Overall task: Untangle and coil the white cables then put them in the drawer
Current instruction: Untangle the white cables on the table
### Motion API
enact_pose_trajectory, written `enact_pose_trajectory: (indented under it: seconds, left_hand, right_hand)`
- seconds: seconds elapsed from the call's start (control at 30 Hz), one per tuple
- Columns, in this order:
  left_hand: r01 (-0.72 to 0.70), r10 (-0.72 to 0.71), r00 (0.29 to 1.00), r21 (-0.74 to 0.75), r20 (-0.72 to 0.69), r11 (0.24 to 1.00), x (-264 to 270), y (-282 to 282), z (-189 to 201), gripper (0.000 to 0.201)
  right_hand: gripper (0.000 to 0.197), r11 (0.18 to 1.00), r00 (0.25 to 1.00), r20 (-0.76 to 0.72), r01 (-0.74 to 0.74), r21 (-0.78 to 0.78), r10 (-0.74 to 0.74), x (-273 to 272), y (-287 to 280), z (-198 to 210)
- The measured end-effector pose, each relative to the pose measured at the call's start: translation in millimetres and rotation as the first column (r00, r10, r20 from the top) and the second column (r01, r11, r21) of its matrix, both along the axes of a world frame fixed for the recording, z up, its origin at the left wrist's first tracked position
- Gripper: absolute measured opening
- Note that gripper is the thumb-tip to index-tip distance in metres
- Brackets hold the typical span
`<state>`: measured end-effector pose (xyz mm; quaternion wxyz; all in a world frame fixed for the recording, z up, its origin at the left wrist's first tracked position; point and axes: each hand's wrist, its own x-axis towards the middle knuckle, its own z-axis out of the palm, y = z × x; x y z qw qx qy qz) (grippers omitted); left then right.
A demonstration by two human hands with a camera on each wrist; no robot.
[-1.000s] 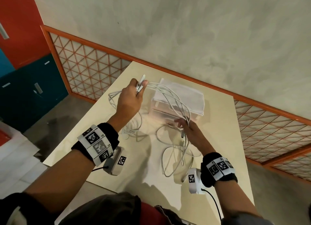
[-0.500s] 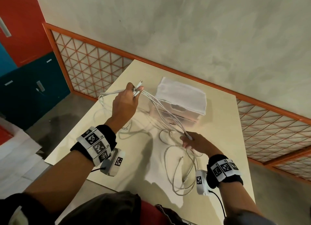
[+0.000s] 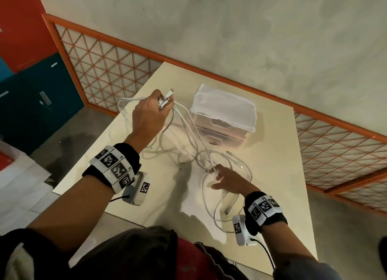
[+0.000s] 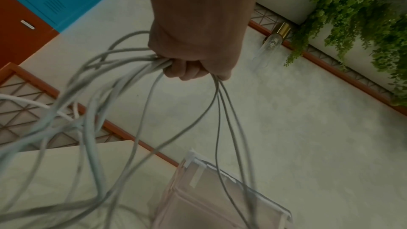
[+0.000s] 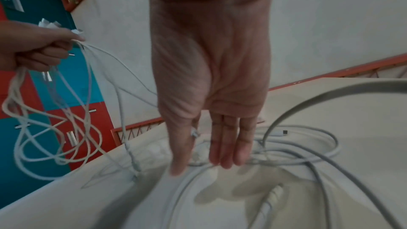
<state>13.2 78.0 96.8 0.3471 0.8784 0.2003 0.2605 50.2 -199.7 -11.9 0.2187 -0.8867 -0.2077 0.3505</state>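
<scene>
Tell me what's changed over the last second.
The right hand slid down the cables toward the table and opened; its straight fingers now hover at the loose loops, gripping nothing. The left hand still holds the bundled ends raised. The drawer box hasn't moved.

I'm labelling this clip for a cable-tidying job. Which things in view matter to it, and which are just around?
Job:
white cables, gripped by left hand
right hand, open over the loops
drawer unit
table

Around:
lockers
lattice railing
plants
</scene>
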Motion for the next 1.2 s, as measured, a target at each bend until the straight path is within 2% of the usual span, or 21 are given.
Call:
enact_pose_trajectory:
  seconds: [0.07, 0.17, 0.2, 0.27, 0.33, 0.43, 0.47, 0.53, 0.6, 0.67, 0.7, 0.77, 0.8, 0.83, 0.93, 1.0, 1.13, 1.2]
  left_hand:
    - [0.015, -0.015, 1.0, 0.003, 0.013, 1.0, -0.7, -0.8, -2.2, 0.034]
    - [0.022, -0.022, 1.0, 0.033, 0.016, 0.999, -1.8, 0.1, -5.5, 0.029]
    - [0.033, -0.034, 0.999, 0.053, 0.008, 0.998, -2.7, -0.4, -6.0, 0.028]
    - [0.075, -0.072, 0.997, 0.087, -0.033, 0.993, -5.2, -2.7, -5.8, 0.025]
    - [0.109, -0.099, 0.991, 0.115, -0.085, 0.987, -8.3, -5.7, -5.4, 0.023]
    - [0.125, -0.107, 0.982, 0.114, -0.158, 0.986, -10.2, -9.6, -3.2, 0.023]
    - [0.142, -0.122, 0.973, 0.094, -0.195, 0.985, -10.3, -9.9, -2.5, 0.023]
    - [0.204, -0.182, 0.934, 0.04, -0.307, 0.978, -10.4, -9.1, -3.1, 0.026]
    - [0.328, -0.299, 0.848, -0.01, -0.438, 0.945, -9.5, -8.1, -7.6, 0.032]
    - [0.431, -0.429, 0.748, -0.121, -0.507, 0.894, -10.3, -9.1, -14.1, 0.03]
    - [0.452, -0.481, 0.72, -0.188, -0.501, 0.872, -11.8, -10.4, -16.3, 0.029]
    - [0.449, -0.545, 0.711, -0.31, -0.445, 0.838, -16.0, -13.3, -17.2, 0.057]
    - [0.433, -0.564, 0.722, -0.373, -0.401, 0.82, -17.8, -15.5, -14.7, 0.068]
    - [0.43, -0.59, 0.73, -0.438, -0.346, 0.789, -18.8, -17.4, -12.4, 0.07]
    - [0.459, -0.691, 0.701, -0.63, -0.176, 0.627, -22.2, -23.1, -2.7, 0.047]
    - [0.497, -0.723, 0.687, -0.679, -0.073, 0.54, -23.2, -26.5, 1.7, 0.037]
    - [0.556, -0.754, 0.657, -0.685, 0.015, 0.471, -24.6, -31.8, 4.2, 0.041]
    - [0.585, -0.765, 0.64, -0.691, 0.07, 0.425, -25.4, -34.3, 4.8, 0.041]
  right_hand:
    - [0.028, 0.991, 0.992, 0.099, 0.092, -0.094, -0.083, 1.0, -6.8, -8.0]
    - [0.033, 0.958, 0.973, 0.038, 0.232, -0.167, -0.229, -6.4, -16.5, -23.6]
    - [0.036, 0.955, 0.969, 0.03, 0.248, -0.165, -0.246, -10.0, -18.7, -30.7]
    - [0.041, 0.96, 0.963, 0.103, 0.259, -0.111, -0.248, -15.4, -22.7, -42.4]
    - [0.032, 0.965, 0.952, 0.177, 0.261, -0.039, -0.25, -16.0, -23.7, -43.0]
    - [0.029, 0.973, 0.968, 0.12, 0.226, -0.048, -0.219, -10.3, -22.7, -24.7]
    - [0.032, 0.977, 0.975, 0.069, 0.211, -0.007, -0.211, -5.9, -20.3, -17.1]
    - [0.031, 0.957, 0.971, 0.007, 0.236, 0.169, -0.241, 4.7, -10.9, 6.0]
    - [0.026, 0.893, 0.952, 0.016, 0.282, 0.351, -0.307, 14.1, 1.6, 37.0]
    - [0.015, 0.82, 0.948, -0.016, 0.284, 0.498, -0.319, 18.5, 15.3, 71.2]
    - [0.011, 0.788, 0.951, -0.031, 0.274, 0.551, -0.309, 18.9, 21.7, 87.8]
    - [0.004, 0.743, 0.96, -0.043, 0.242, 0.624, -0.276, 14.5, 34.0, 112.9]
    - [0.008, 0.731, 0.966, -0.04, 0.22, 0.646, -0.255, 11.5, 39.9, 120.3]
    - [0.016, 0.728, 0.972, -0.039, 0.198, 0.657, -0.23, 8.6, 45.9, 126.6]
    - [0.026, 0.766, 0.986, -0.02, 0.143, 0.627, -0.168, 1.7, 63.8, 130.9]
    - [0.027, 0.774, 0.988, -0.02, 0.134, 0.619, -0.155, -1.7, 74.3, 130.1]
    - [0.024, 0.712, 0.967, -0.082, 0.234, 0.662, -0.242, -7.3, 86.4, 135.3]
    - [0.029, 0.712, 0.964, -0.052, 0.227, 0.664, -0.259, -7.8, 88.5, 138.0]
